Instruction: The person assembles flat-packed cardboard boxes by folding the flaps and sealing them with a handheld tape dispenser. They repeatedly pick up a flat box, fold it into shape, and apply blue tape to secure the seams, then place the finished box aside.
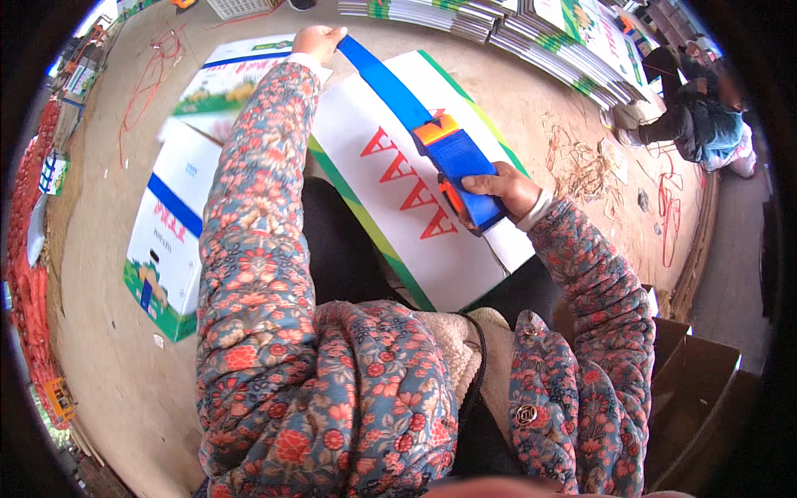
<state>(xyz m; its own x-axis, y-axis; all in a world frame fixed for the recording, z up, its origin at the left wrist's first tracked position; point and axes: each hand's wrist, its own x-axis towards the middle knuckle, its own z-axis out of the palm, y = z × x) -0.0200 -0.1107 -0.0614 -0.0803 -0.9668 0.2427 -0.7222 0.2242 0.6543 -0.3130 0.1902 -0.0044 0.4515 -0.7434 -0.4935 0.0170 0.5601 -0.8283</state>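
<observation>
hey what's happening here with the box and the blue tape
A person in a flowered padded jacket is running blue tape across a flat white carton with green edging and red lettering. The right hand grips a blue and orange tape dispenser on the carton, while the left hand holds the strip's far end at the carton's top edge. More flat cartons lie on the floor to the left, with stacks beyond.

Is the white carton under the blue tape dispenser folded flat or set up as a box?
Folded flat: the white carton lies as one flat panel, with blue tape stretched from the left hand to the dispenser in the right hand.
</observation>
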